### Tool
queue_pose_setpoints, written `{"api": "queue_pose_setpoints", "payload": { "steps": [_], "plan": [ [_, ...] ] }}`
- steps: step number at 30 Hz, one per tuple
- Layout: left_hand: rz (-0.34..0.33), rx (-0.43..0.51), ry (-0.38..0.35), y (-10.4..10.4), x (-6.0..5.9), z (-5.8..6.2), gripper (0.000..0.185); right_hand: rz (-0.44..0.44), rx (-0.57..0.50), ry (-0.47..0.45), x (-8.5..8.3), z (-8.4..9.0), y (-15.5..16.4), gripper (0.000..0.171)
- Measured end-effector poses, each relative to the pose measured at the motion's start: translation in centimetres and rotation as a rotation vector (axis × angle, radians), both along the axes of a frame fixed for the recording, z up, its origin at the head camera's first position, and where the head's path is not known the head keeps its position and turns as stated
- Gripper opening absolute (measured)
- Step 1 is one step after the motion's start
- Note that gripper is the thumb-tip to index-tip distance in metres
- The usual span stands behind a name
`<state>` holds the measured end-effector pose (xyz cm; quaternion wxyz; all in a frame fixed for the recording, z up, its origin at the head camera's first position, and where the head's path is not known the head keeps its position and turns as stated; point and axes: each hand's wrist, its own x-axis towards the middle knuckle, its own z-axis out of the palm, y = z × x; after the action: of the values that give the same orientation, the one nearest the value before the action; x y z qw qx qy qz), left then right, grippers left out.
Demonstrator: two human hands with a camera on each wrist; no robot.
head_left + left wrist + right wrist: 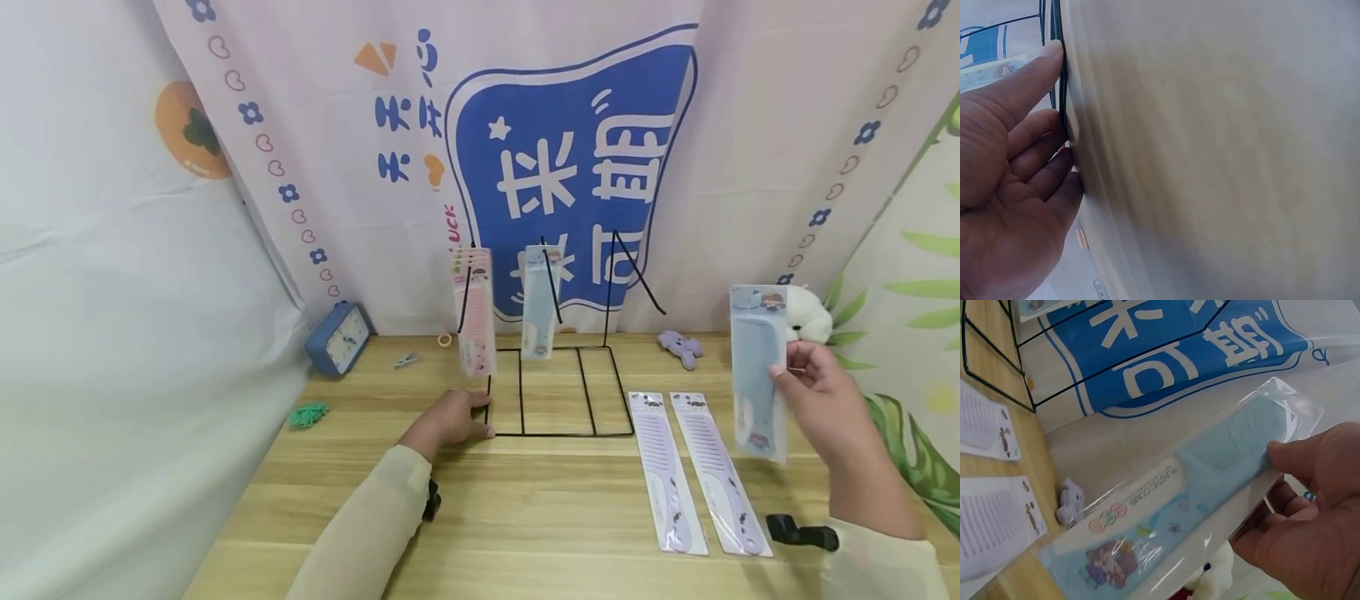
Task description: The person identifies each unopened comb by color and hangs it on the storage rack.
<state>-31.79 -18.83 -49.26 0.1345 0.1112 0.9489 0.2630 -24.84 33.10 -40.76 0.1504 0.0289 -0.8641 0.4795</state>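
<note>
Head view: right hand [828,400] pinches glossy-wrapped blue comb [757,371].

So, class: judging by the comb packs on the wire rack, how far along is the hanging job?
Done: pink comb packs and one blue pack hang on the wire rack.
In hand: the right hand pinches a blue comb pack; the left hand rests against the rack's base.
Left: two purple comb packs lie on the table.

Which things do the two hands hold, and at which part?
The right hand pinches the blue packaged comb at its side edge. The left hand touches the black wire rack, gripping nothing.
</note>
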Motion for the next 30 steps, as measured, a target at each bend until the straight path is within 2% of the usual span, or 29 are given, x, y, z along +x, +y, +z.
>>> {"api": "queue_pose_setpoints", "payload": {
  "steps": [2, 4, 8, 11, 17, 24, 28, 30],
  "plan": [
    [-0.001, -0.003, 0.001, 0.1, 0.0, 0.1, 0.069, 0.046, -0.103, 0.043, 0.0, 0.2, -0.1, 0.013],
    [-0.001, -0.005, 0.003, 0.1, 0.0, 0.2, 0.069, 0.124, -0.239, 0.091, -0.1, 0.2, -0.4, 0.017],
    [0.002, -0.002, 0.001, 0.2, 0.0, 0.3, 0.069, 0.360, -0.523, 0.170, -0.3, 0.2, -1.5, 0.029],
    [0.005, -0.001, 0.000, 0.2, 0.1, 0.3, 0.069, 0.496, -0.603, 0.191, -0.5, 0.2, -2.7, 0.035],
    [0.011, -0.009, -0.012, 0.2, 0.1, 0.3, 0.069, 0.644, -0.554, 0.179, -0.7, 0.3, -5.4, 0.034],
    [0.018, -0.010, -0.011, 0.3, 0.2, 0.4, 0.069, 0.672, -0.369, 0.115, -2.0, -0.2, -10.2, 0.024],
    [0.013, -0.008, -0.012, 0.3, 0.2, 0.4, 0.070, 0.656, -0.266, 0.038, -2.4, -0.3, -13.3, 0.015],
    [0.010, -0.006, -0.008, 0.3, 0.3, 0.3, 0.070, 0.653, -0.251, -0.007, -2.5, -0.3, -14.6, 0.016]
  ]
}}
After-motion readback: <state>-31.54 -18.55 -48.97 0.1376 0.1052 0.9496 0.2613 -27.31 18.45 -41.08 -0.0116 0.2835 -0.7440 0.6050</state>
